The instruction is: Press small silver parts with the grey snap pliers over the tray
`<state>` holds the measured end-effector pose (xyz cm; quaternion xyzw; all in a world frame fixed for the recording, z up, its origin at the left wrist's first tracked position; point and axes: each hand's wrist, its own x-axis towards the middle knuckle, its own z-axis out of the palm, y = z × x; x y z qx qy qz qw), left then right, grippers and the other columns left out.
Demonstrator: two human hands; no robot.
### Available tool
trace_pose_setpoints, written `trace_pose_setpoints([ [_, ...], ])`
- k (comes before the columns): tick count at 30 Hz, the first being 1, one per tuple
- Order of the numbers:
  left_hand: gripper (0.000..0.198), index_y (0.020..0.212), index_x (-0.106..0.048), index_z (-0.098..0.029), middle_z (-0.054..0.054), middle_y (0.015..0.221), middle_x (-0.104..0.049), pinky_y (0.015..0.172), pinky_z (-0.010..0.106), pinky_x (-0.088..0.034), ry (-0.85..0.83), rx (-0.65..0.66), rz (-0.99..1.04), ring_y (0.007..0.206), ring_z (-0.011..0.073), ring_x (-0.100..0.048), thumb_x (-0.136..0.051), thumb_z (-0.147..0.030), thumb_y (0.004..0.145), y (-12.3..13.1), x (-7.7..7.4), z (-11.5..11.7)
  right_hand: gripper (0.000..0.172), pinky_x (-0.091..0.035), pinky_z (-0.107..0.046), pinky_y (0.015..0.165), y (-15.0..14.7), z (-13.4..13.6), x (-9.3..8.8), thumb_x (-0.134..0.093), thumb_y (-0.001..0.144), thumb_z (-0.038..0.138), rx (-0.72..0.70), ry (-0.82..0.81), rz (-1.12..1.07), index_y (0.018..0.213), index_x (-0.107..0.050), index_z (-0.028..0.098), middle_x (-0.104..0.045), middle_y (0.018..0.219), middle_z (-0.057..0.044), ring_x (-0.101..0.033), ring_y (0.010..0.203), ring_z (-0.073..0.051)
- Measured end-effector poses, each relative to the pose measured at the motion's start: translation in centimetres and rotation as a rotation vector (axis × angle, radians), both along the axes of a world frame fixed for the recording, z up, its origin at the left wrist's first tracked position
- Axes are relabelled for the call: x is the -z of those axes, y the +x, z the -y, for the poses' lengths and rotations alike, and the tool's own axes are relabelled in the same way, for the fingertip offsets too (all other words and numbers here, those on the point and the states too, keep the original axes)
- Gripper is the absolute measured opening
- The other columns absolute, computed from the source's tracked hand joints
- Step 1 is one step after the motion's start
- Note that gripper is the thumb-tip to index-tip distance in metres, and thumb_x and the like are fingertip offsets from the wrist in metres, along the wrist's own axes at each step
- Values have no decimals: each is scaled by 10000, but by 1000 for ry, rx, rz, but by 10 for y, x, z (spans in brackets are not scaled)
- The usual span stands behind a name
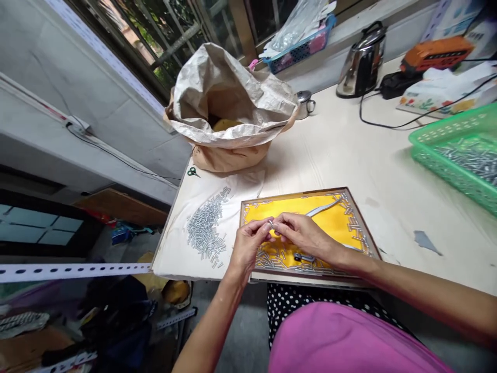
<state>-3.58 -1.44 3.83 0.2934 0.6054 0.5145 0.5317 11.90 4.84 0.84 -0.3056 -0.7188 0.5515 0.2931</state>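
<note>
While pinched, hands (248, 242) (298, 229) on metal piece (271, 224).

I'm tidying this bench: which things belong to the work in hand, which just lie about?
Likely in use:
small silvery metal piece in the fingers
brown-rimmed yellow tray
silvery metal pin heap

Likely lying about:
shiny steel kettle
green-handled scissors

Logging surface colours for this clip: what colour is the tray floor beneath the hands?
The tray floor is yellow, best seen in the head view.
</note>
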Motion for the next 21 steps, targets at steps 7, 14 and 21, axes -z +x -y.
trace_pose_setpoints([
  [7, 408, 851, -716, -128, 9, 745, -680, 653, 233, -511, 136, -366, -85, 610, 82, -592, -868, -406, 594, -24, 10, 24, 237, -368, -252, 620, -62, 5, -3, -485, 961, 293, -20, 207, 81, 791, -590, 165, -636, 748, -19, -534, 667, -126],
  [14, 456, 919, -721, -104, 10, 762, -674, 639, 249, -513, 165, -750, -432, 621, 92, -569, -819, -447, 635, -86, 13, 59, 210, -430, -294, 782, -135, -8, -21, -641, 891, 246, -123, 389, 103, 1082, -653, 161, -689, 1018, -84, -608, 890, -177],
  [21, 459, 918, -754, -108, 62, 823, -726, 659, 263, -519, 46, -402, -343, 642, 118, -610, -819, -457, 628, -53, 14, 59, 286, -409, -306, 708, -7, -18, -7, -420, 1005, 296, -117, 670, 480, 1002, -682, 182, -662, 947, -84, -585, 801, -180],
])
